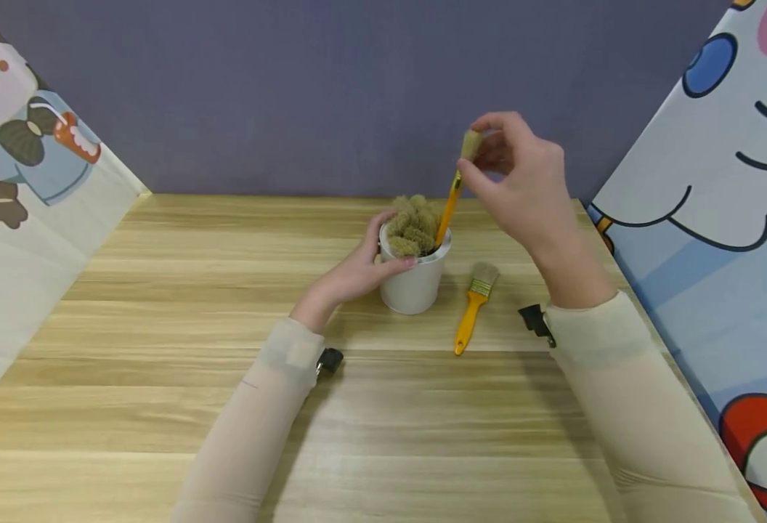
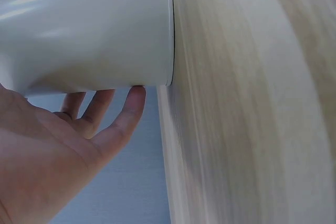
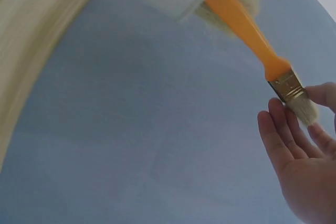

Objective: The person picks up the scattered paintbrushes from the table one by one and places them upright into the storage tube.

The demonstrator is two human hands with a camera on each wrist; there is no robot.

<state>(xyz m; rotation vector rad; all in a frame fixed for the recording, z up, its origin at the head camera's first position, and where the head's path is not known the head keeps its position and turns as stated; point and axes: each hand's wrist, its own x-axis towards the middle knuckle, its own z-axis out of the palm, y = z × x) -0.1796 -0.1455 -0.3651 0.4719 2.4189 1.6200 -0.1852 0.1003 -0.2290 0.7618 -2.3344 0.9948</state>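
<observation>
A white cylindrical pot (image 1: 411, 285) stands upright on the table, holding a clump of fuzzy tan-green tufts (image 1: 413, 226). My left hand (image 1: 356, 270) grips the pot from its left side, thumb at the front rim and fingers round the back; in the left wrist view, fingertips touch the pot wall (image 2: 100, 30). Above and to the right, my right hand (image 1: 521, 181) pinches the pale bristles of a yellow-handled paintbrush (image 1: 450, 211), whose handle points down into the pot beside the tufts. The handle's lower end is hidden inside. A second paintbrush (image 1: 471, 312) lies right of the pot, bristles pointing away.
The wooden tabletop (image 1: 161, 327) meets a grey-blue back wall (image 1: 279, 102) close behind the pot. Cartoon-printed panels stand at the left (image 1: 37, 181) and right (image 1: 704, 196). A small black wrist-camera mount (image 1: 329, 360) sticks out from the left sleeve.
</observation>
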